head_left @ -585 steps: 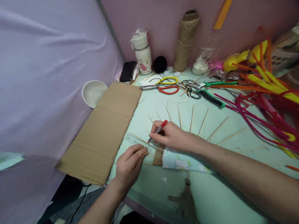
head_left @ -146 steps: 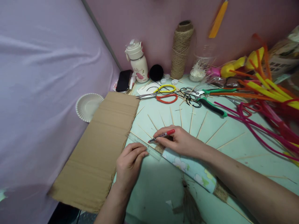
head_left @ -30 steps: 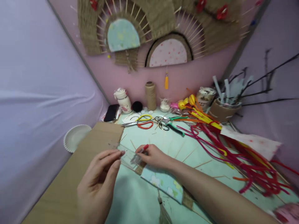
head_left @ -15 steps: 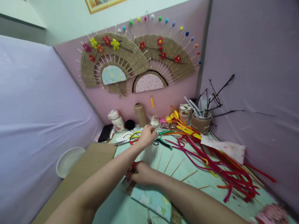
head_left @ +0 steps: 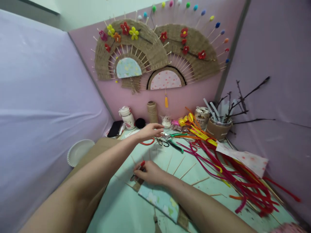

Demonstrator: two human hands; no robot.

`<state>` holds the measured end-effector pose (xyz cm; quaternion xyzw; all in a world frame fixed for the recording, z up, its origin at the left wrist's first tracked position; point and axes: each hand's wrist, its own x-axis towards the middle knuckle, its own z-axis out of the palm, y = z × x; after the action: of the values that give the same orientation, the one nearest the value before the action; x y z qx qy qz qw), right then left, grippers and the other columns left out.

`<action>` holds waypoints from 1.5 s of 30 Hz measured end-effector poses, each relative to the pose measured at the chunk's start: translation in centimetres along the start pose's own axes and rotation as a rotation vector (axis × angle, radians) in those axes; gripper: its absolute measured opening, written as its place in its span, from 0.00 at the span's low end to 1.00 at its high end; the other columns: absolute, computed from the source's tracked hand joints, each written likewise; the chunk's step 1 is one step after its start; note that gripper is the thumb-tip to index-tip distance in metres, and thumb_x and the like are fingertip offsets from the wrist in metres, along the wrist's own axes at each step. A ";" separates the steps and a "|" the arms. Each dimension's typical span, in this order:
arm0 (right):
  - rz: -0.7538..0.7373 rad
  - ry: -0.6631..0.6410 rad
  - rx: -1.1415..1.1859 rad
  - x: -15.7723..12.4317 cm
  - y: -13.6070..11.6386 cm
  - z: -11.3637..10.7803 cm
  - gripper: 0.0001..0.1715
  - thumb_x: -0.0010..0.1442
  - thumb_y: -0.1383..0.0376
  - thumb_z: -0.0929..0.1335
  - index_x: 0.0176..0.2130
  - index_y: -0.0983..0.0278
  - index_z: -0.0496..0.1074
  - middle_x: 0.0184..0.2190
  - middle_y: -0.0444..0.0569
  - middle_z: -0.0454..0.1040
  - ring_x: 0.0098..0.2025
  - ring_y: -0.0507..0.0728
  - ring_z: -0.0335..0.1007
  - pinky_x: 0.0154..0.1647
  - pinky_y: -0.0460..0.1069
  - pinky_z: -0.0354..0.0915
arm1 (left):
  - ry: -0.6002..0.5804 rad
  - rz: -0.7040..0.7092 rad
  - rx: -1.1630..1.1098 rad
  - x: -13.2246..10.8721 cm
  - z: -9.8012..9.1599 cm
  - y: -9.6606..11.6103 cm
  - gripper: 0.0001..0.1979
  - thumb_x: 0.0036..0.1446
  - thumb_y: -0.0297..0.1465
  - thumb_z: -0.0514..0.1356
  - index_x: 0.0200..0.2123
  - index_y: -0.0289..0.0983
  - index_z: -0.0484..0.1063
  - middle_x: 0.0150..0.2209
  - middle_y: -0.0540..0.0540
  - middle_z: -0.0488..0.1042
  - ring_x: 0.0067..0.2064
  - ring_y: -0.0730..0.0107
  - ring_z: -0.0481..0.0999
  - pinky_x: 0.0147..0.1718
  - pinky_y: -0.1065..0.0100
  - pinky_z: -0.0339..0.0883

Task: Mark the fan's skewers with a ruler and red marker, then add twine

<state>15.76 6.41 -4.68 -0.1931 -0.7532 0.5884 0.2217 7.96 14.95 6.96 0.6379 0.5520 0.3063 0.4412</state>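
paper plate (head_left: 79, 151) | twine spool (head_left: 152, 111) | bottle (head_left: 127, 117) | pipe cleaners (head_left: 225, 161) | wall fans (head_left: 157, 51)

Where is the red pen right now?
In the head view the red pen is in the right hand, low and centre on the table, beside the floral fan piece.

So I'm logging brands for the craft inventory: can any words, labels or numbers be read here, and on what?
None can be read.
White bottle: a pink print, too small and blurred to read.
Round tub: a patterned wrap, no legible text.
Red pen in the right hand: no marking legible.
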 end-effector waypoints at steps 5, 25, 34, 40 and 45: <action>-0.005 0.033 0.040 -0.2 -0.3 0.3 0.12 0.59 0.63 0.65 0.32 0.67 0.75 0.27 0.48 0.77 0.28 0.53 0.72 0.30 0.45 0.64 | 0.088 -0.064 -0.198 -8.7 -2.7 0.5 0.16 0.52 0.35 0.64 0.44 0.35 0.75 0.38 0.41 0.79 0.40 0.65 0.79 0.41 0.66 0.71; 0.137 0.551 0.082 -3.0 -3.5 -4.7 0.20 0.52 0.53 0.69 0.30 0.70 0.75 0.23 0.52 0.76 0.26 0.53 0.68 0.32 0.48 0.62 | 0.531 -0.511 -1.266 -25.4 7.8 -6.0 0.11 0.53 0.21 0.60 0.42 0.30 0.69 0.47 0.33 0.74 0.46 0.64 0.77 0.48 0.68 0.69; 0.197 0.706 0.110 -5.2 -2.1 -2.8 0.23 0.52 0.52 0.68 0.34 0.70 0.75 0.22 0.50 0.74 0.25 0.53 0.67 0.29 0.47 0.62 | 0.549 -0.533 -1.447 -23.8 8.3 -6.5 0.03 0.55 0.21 0.56 0.31 0.33 0.68 0.39 0.40 0.75 0.38 0.72 0.77 0.39 0.72 0.70; 0.181 0.755 0.113 -5.5 -2.8 -2.6 0.25 0.48 0.48 0.69 0.31 0.68 0.75 0.20 0.48 0.73 0.25 0.54 0.66 0.29 0.47 0.61 | 0.391 -0.391 -1.382 -21.8 10.2 -6.1 0.10 0.49 0.20 0.60 0.36 0.36 0.66 0.31 0.47 0.75 0.31 0.71 0.76 0.37 0.67 0.70; 0.164 0.738 0.100 -5.8 -4.4 -1.7 0.25 0.49 0.48 0.69 0.31 0.68 0.75 0.21 0.49 0.73 0.25 0.54 0.66 0.29 0.48 0.60 | 0.271 -0.396 -1.265 -21.6 11.5 -5.2 0.16 0.51 0.24 0.59 0.44 0.34 0.65 0.35 0.42 0.76 0.32 0.65 0.78 0.37 0.61 0.73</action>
<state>21.36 3.52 -0.71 -0.4405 -0.5753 0.5310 0.4394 11.40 -8.63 -0.53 0.0995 0.4235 0.5610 0.7043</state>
